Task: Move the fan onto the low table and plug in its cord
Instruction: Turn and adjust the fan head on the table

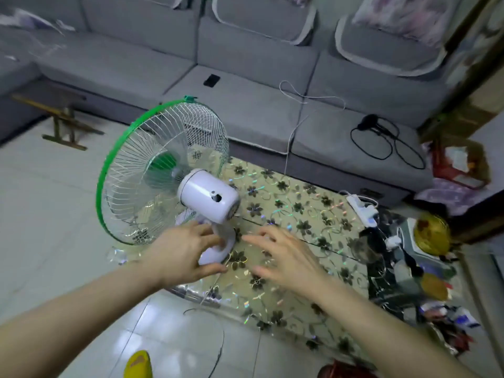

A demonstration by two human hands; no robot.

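Note:
A small fan with a green-rimmed wire cage and white motor housing stands on the left end of the low table, which has a flowered cover. My left hand rests on the fan's round white base, thumb at its near edge, fingers spread. Just right of the base hovers my right hand, fingers spread and straight, holding nothing. The fan's thin cord curves down over the floor near me. A white power strip lies at the table's far right.
A grey sofa runs behind the table with a phone, a white cable and a black corded device on it. Clutter fills the table's right end. A small wooden bench stands left. A yellow slipper lies on the tiled floor.

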